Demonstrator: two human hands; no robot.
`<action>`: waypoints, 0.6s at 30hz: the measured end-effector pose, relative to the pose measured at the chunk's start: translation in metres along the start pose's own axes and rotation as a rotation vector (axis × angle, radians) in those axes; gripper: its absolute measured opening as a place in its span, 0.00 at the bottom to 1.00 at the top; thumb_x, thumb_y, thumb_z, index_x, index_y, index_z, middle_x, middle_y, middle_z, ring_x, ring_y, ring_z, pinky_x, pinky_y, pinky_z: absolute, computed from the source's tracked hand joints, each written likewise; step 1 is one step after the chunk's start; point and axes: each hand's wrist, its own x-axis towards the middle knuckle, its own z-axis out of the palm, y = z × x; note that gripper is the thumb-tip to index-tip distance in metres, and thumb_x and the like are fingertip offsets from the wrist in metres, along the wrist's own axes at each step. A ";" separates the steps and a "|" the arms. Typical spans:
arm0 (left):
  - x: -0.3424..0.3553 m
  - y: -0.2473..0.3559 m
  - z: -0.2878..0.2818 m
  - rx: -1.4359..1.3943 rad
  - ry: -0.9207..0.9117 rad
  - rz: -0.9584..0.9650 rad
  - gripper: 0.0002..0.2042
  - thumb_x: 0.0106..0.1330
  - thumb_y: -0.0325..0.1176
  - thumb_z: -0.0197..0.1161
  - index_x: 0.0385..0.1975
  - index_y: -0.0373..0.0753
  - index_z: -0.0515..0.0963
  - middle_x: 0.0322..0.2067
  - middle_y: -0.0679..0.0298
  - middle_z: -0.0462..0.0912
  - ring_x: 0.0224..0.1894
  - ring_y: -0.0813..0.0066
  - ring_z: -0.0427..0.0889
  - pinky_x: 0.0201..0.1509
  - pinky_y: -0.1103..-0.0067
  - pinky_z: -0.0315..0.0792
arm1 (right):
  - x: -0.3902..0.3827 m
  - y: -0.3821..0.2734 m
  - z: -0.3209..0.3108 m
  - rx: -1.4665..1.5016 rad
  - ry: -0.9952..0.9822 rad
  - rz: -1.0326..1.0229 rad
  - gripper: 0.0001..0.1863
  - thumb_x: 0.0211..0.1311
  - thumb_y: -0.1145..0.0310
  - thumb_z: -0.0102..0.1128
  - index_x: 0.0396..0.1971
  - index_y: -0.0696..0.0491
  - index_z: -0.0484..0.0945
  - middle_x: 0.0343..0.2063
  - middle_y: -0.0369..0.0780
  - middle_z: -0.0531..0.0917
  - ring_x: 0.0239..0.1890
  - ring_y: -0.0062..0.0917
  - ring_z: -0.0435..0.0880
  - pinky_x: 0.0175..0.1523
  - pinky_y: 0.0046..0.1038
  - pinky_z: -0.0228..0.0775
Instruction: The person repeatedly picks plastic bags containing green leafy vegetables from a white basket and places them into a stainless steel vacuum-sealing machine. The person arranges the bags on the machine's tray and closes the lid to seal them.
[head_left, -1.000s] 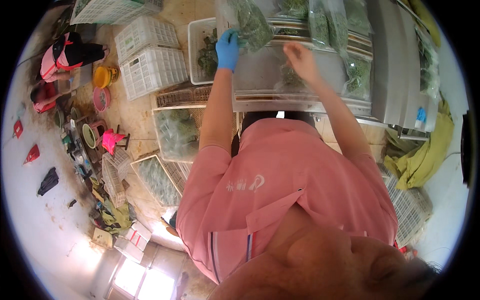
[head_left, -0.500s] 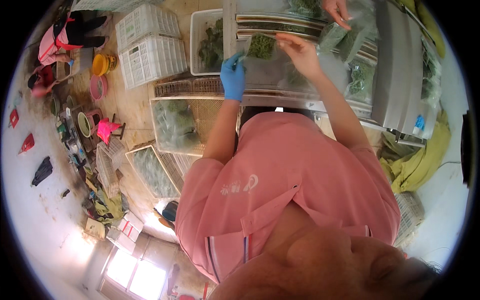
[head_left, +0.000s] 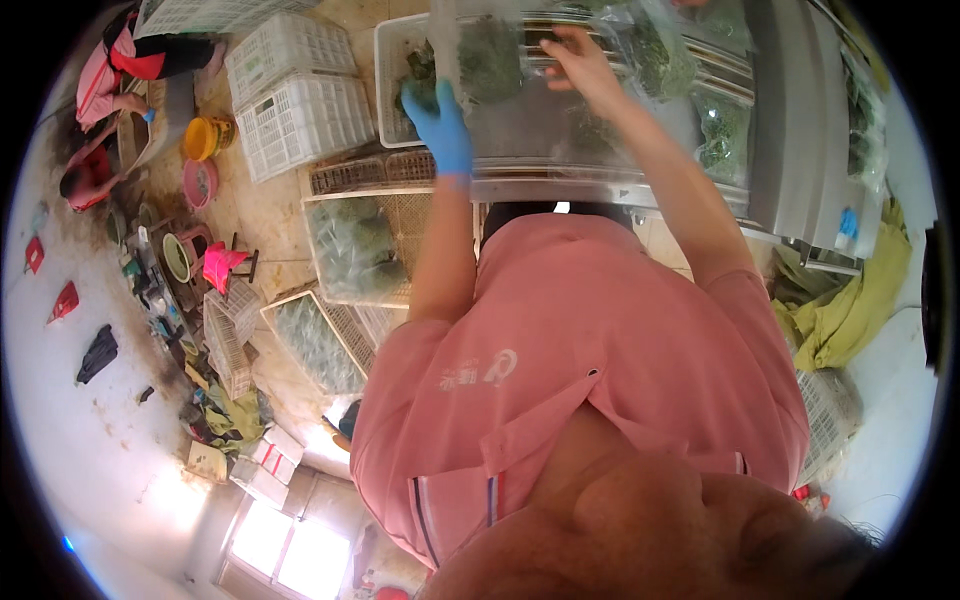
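My left hand (head_left: 438, 128), in a blue glove, is over the near right part of a white bin (head_left: 388, 105) of leafy greens (head_left: 418, 68). Its thumb and fingers are spread, with leaves between and beyond them; a firm hold cannot be seen. To the right of that hand, a clear plastic bag of greens (head_left: 490, 62) lies on the metal worktop (head_left: 530, 130). Bare and empty, my right hand (head_left: 578, 72) hovers above the worktop with its fingers apart. Close to it on the right is another filled clear bag (head_left: 655, 55).
White crates (head_left: 300, 115) are stacked on the left. Below the worktop edge stands a tan crate (head_left: 405, 225) of bagged greens. Metal machine housing (head_left: 800, 120) borders the right side. Another person (head_left: 110, 90) bends over at the far left. Part of another hand shows at the top edge.
My left hand has moved left from the bagged greens to the bin. My right hand has shifted slightly up and left. The co-worker's hand has withdrawn toward the top edge.
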 end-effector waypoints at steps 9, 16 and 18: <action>0.090 -0.009 0.013 0.210 -0.238 0.052 0.12 0.70 0.32 0.58 0.46 0.30 0.78 0.36 0.60 0.83 0.37 0.76 0.79 0.43 0.77 0.74 | 0.078 0.003 0.049 -0.122 -0.151 -0.001 0.23 0.71 0.63 0.53 0.62 0.55 0.69 0.28 0.33 0.77 0.24 0.14 0.70 0.25 0.19 0.67; -0.021 0.017 -0.021 0.059 -0.177 0.209 0.09 0.68 0.29 0.59 0.45 0.36 0.81 0.42 0.60 0.77 0.38 0.76 0.79 0.40 0.79 0.76 | -0.033 0.009 0.018 0.306 -0.132 0.054 0.18 0.72 0.61 0.53 0.54 0.57 0.75 0.34 0.40 0.80 0.31 0.24 0.82 0.38 0.26 0.79; -0.028 0.006 -0.030 0.076 -0.125 0.039 0.10 0.68 0.28 0.59 0.45 0.38 0.82 0.43 0.60 0.75 0.39 0.75 0.79 0.41 0.79 0.76 | -0.052 0.022 0.025 0.563 -0.038 0.233 0.18 0.69 0.59 0.57 0.48 0.58 0.76 0.39 0.40 0.78 0.38 0.27 0.82 0.42 0.28 0.79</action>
